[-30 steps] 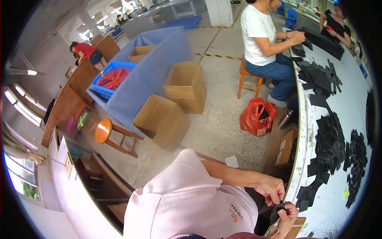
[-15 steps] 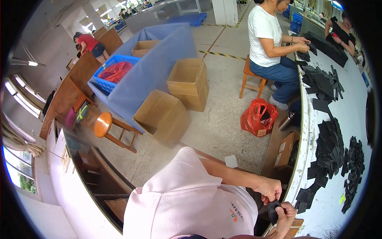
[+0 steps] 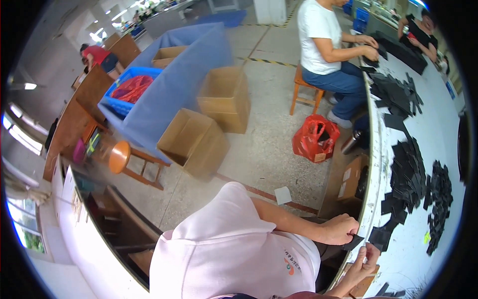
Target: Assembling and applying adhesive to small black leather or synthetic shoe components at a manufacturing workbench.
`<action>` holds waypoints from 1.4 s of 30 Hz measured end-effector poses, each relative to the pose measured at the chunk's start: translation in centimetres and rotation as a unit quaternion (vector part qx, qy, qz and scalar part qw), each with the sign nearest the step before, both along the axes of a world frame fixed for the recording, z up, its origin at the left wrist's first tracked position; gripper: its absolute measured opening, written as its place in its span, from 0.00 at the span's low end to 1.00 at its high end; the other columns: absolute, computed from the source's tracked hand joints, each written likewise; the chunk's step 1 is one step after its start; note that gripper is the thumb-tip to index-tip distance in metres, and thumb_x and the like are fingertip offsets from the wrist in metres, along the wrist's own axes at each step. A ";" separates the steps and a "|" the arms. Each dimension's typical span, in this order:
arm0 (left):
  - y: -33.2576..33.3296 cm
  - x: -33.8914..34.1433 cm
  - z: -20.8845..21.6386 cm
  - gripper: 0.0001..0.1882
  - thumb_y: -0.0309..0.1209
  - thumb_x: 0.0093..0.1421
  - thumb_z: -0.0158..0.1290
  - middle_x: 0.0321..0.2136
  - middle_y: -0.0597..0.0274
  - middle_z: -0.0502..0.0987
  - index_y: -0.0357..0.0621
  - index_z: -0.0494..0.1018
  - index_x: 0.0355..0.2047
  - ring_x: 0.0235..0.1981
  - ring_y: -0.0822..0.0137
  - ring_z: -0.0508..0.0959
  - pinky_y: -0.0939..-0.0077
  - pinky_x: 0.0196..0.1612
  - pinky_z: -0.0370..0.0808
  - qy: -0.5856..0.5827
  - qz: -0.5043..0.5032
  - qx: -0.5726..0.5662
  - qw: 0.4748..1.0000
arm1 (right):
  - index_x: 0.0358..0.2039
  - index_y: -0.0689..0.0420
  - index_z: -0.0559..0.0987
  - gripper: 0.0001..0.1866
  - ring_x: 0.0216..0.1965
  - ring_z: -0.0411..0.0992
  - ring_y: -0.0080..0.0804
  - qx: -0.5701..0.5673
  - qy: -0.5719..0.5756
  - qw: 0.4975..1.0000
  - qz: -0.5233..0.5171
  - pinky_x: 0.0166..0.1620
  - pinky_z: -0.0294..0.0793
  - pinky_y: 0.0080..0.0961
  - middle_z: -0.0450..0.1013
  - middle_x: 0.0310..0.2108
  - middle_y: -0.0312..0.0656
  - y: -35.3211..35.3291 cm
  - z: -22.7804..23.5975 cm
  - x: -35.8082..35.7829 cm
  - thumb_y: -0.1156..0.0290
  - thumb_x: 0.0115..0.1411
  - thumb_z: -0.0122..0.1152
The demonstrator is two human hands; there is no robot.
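Observation:
My left hand (image 3: 340, 229) is closed at the edge of the white table. It grips a small flat black piece (image 3: 353, 242) that sticks out below the fingers toward my right hand. Just nearer and to the right, my right hand (image 3: 366, 262) has its fingers curled and its thumb raised close to them. It is apart from the black piece, and whatever may be between its fingertips is too small to make out. Several loose black pieces (image 3: 381, 238) lie on the table beside both hands.
A long heap of black pieces (image 3: 406, 174) covers the white table (image 3: 371, 199), with a narrower heap (image 3: 439, 204) beyond. A co-worker (image 3: 323, 45) sits farther along. Below stand a red plastic bag (image 3: 315, 139) and a flask (image 3: 351, 143). Cardboard boxes (image 3: 191, 144) and a wooden stool (image 3: 120, 157) are left.
My hands have come apart: the right thumb has let go of the black piece, which stays in my left hand. The view has shifted slightly.

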State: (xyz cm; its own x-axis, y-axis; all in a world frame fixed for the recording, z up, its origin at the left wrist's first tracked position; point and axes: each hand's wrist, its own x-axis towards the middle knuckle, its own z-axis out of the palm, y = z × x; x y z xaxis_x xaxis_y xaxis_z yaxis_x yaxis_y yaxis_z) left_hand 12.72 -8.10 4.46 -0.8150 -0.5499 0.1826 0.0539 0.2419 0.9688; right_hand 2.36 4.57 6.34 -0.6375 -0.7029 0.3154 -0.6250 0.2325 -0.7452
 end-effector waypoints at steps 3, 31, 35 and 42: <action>0.7 -0.3 1.1 0.04 0.21 0.39 0.49 0.13 0.50 0.69 0.35 0.64 0.17 0.18 0.52 0.71 0.66 0.20 0.64 0.028 0.002 -0.038 0.999 | 0.22 0.65 0.70 0.03 0.23 0.60 0.19 -0.039 -0.122 0.991 0.035 0.27 0.59 0.15 0.64 0.20 0.34 -0.5 0.5 1.5 0.79 0.45 0.53; 0.4 -5.7 1.5 0.16 0.21 0.46 0.49 0.21 0.66 0.69 0.36 0.63 0.38 0.14 0.85 0.60 0.93 0.14 0.53 -0.025 -0.287 0.456 0.842 | 0.22 0.65 0.71 0.03 0.16 0.60 0.16 -0.151 -0.148 0.962 -0.174 0.20 0.58 0.12 0.64 0.18 0.34 1.6 -1.5 0.5 0.84 0.43 0.51; 0.8 -5.8 2.8 0.15 0.19 0.44 0.47 0.20 0.67 0.68 0.35 0.63 0.36 0.15 0.84 0.61 0.92 0.15 0.54 -0.059 -0.295 0.394 0.868 | 0.23 0.64 0.73 0.03 0.16 0.59 0.16 -0.228 -0.432 0.864 -0.122 0.19 0.55 0.12 0.65 0.18 0.33 3.1 -0.6 -0.2 0.81 0.44 0.56; 2.9 -6.8 2.3 0.09 0.20 0.43 0.45 0.18 0.55 0.71 0.36 0.67 0.28 0.15 0.69 0.71 0.80 0.20 0.68 0.032 -0.050 -0.009 0.998 | 0.24 0.62 0.70 0.10 0.18 0.58 0.19 -0.391 -0.669 0.632 0.013 0.18 0.54 0.11 0.65 0.18 0.34 1.9 0.0 0.3 0.70 0.46 0.59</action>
